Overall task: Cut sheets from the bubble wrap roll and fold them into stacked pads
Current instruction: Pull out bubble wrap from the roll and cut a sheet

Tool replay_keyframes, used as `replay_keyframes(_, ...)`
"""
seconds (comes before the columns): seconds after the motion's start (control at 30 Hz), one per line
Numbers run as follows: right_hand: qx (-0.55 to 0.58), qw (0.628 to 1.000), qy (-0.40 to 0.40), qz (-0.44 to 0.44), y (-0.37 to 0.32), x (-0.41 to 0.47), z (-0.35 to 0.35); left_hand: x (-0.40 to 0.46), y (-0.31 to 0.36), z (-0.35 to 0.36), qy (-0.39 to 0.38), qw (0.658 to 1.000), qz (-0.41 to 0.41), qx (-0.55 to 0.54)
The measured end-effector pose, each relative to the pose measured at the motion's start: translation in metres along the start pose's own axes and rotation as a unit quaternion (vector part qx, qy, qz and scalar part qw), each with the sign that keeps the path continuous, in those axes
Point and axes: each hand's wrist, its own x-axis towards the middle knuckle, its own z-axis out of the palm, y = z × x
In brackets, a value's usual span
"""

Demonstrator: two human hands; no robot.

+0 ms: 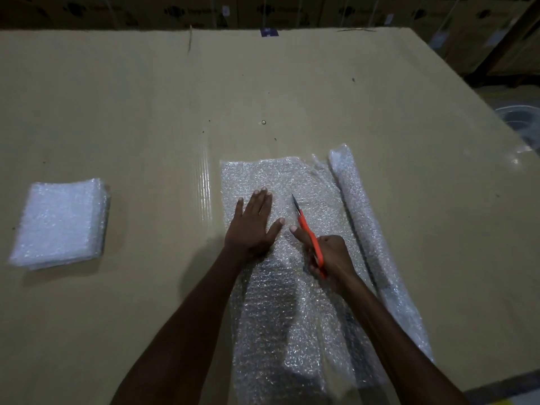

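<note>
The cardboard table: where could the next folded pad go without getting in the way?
Bare cardboard table lies between the pad stack and the unrolled sheet, across the far side, and right of the roll. It's crowded mid-front: the left hand presses the sheet, the right hand holds the orange cutter.

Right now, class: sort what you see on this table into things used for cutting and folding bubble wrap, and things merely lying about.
In use:
- unrolled bubble wrap sheet, pressed flat by the left hand
- orange cutter, held in the right hand
- bubble wrap roll
- stack of folded pads

Lying about:
- small ring on the cardboard tabletop
- boxes behind
</note>
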Motion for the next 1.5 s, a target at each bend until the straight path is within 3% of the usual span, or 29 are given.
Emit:
replay_keyframes(0.7,0.025,1.000,-0.010,0.001,0.008,0.019,0.003,0.001,-0.003,0.005,0.007,1.000,0.001,0.004)
replay_keyframes(1.03,-0.008,1.000,-0.002,-0.004,-0.003,0.026,0.004,0.034,-0.004,-0.013,0.076,0.997,-0.021,0.011)
replay_keyframes(1.27,0.004,1.000,0.015,-0.014,-0.007,0.031,0.011,0.060,-0.026,-0.016,0.001,0.999,0.025,0.025)
replay_keyframes(1.5,0.004,1.000,0.015,-0.020,-0.006,0.038,0.011,0.058,-0.028,-0.012,0.001,1.000,0.015,0.014)
